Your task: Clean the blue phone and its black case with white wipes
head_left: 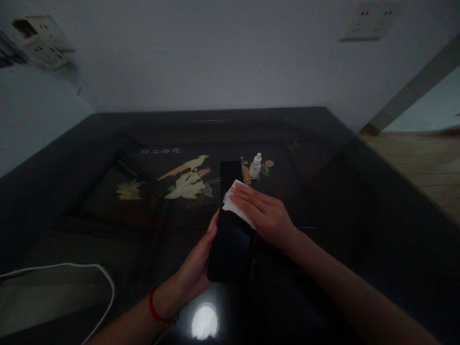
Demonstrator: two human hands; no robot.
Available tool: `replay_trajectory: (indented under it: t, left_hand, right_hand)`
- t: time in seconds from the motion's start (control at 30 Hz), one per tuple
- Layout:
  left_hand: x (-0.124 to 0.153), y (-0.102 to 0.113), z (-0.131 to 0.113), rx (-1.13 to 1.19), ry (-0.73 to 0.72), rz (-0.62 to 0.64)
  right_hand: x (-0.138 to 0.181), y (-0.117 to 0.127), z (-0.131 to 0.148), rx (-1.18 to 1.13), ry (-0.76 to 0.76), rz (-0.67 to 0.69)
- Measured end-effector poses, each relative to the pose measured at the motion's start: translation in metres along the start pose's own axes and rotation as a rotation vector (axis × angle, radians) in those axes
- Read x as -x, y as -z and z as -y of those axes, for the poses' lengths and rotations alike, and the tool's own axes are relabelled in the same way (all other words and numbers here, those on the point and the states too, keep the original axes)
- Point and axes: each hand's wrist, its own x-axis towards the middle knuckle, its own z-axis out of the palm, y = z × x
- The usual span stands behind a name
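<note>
A black phone (230,249) lies lengthwise on the dark glossy table (341,201). My left hand (199,263) grips the phone's left edge, thumb up along its side; a red band circles that wrist. My right hand (262,213) lies flat, fingers together, pressing a white wipe (233,203) onto the phone's screen near its middle. A ring shows on one finger of that hand.
A small white dropper bottle (255,165) stands just beyond the phone. The tabletop bears an inlaid bird-and-leaf picture (187,179). A white cable (104,282) loops at the near left. A lamp's reflection (204,322) glares at the near edge. Wall sockets (372,19) sit up right.
</note>
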Motion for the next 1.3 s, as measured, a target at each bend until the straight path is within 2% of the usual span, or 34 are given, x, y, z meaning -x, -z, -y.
replay_trajectory:
  t: [0.2,0.43,0.57,0.67,0.83,0.97,1.07,1.3]
  left_hand:
    - [-0.001,0.005,0.003,0.018,0.004,0.053]
    - [-0.002,0.007,0.005,-0.015,-0.018,0.009]
    - [-0.002,0.005,0.003,0.001,-0.017,0.044]
    - [-0.002,0.004,0.002,0.000,-0.011,0.030]
    - [-0.003,0.007,0.003,0.020,-0.026,0.031]
    - [-0.004,0.007,0.000,0.070,0.001,-0.057]
    - [-0.005,0.002,-0.005,0.092,-0.020,-0.106]
    - [-0.005,-0.006,-0.011,0.115,-0.059,-0.132]
  right_hand:
    - [-0.005,0.001,0.006,-0.110,-0.126,-0.151]
    - [-0.003,-0.003,0.002,-0.005,0.060,0.029]
    - [-0.001,0.001,0.001,0.034,0.046,0.031]
    - [0.000,0.003,0.002,0.021,0.070,0.061]
    - [0.001,0.001,0.003,-0.021,0.025,0.056]
    - [0.001,0.001,0.011,-0.195,0.112,0.097]
    - [0.003,0.002,0.018,-0.287,0.124,0.111]
    - [0.003,0.007,0.025,-0.140,0.150,0.232]
